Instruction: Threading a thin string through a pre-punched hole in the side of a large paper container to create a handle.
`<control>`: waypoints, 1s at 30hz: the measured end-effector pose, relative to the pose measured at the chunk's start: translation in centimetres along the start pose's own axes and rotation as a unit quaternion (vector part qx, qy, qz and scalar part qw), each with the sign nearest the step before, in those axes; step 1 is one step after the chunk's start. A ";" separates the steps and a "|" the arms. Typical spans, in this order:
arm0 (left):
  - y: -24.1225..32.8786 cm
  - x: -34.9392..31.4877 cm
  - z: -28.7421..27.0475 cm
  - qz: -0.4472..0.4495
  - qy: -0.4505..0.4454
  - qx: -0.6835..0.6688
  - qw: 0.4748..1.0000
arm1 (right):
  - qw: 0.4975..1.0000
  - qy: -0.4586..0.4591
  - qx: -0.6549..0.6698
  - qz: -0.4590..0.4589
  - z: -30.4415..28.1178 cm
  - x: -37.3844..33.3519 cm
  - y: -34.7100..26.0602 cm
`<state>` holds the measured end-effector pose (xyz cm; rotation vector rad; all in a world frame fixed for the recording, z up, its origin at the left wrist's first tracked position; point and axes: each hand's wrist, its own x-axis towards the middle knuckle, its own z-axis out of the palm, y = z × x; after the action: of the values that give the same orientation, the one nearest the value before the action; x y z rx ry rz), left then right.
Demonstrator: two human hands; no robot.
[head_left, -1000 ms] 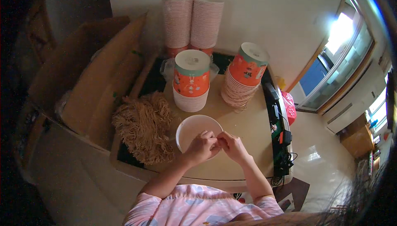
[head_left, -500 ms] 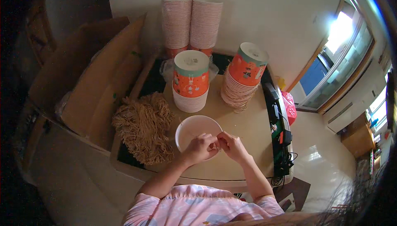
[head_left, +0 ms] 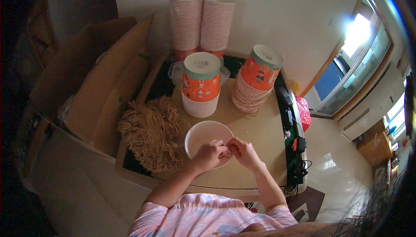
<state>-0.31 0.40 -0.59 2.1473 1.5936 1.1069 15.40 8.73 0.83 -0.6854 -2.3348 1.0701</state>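
Near the front edge of the table [head_left: 264, 159], the left hand [head_left: 209, 155] and right hand [head_left: 243, 153] sit close together at a white bowl [head_left: 201, 135]; tan strands [head_left: 151, 135] heap by the left edge, upturned tub stacks [head_left: 201, 87] farther back.

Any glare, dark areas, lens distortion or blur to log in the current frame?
Head view: glare blows out the bright window at upper right; head view: the cardboard box sits in dim light, with black corners around; head view: fisheye tilts and bows the doorway; head view: the fingertips at the white bowl are too small to read clearly.
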 end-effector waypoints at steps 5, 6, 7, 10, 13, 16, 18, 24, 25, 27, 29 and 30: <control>0.4 0.0 0.2 -0.048 0.051 -0.082 0.994 | 1.000 0.007 -0.011 -0.009 0.3 -0.1 0.5; 0.6 0.0 0.0 -0.095 0.063 -0.152 0.982 | 1.000 0.008 -0.011 -0.008 0.2 -0.2 0.4; 0.5 -0.1 -0.1 -0.095 0.063 -0.151 0.982 | 1.000 0.001 -0.008 -0.007 0.1 -0.1 0.1; 0.5 -0.2 -0.3 -0.149 0.018 -0.190 0.970 | 1.000 -0.013 -0.008 0.000 -0.1 -0.2 0.2; 0.0 -0.3 -0.3 -0.164 0.018 -0.243 0.956 | 1.000 -0.019 -0.008 0.000 0.0 -0.2 0.7; -0.9 -0.8 -0.1 -0.059 -0.015 -0.127 0.990 | 1.000 -0.019 0.003 -0.003 0.2 -0.1 0.7; -0.3 -0.9 0.0 -0.043 0.011 0.002 0.999 | 1.000 -0.019 0.012 0.002 0.3 -0.1 0.8; 0.9 -0.8 -0.7 -0.051 -0.068 0.125 0.989 | 1.000 -0.009 -0.009 0.012 0.6 -0.2 1.2; 1.0 -0.7 -0.6 -0.051 -0.066 0.126 0.989 | 1.000 0.003 -0.011 -0.014 0.7 -0.2 1.4; 1.1 -0.5 -0.2 -0.048 -0.019 0.091 0.995 | 0.999 0.016 -0.014 -0.040 0.9 -0.5 1.5; 0.8 -0.6 0.0 -0.051 0.013 0.007 0.999 | 0.997 0.060 -0.007 -0.052 1.1 -0.8 1.2; 0.6 -0.6 0.0 -0.052 0.045 -0.078 0.995 | 0.997 0.060 -0.007 -0.052 1.2 -1.0 0.8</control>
<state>0.06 -0.34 -0.53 1.9186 1.5811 1.2652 15.63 7.97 -0.69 -0.6093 -2.2511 0.9408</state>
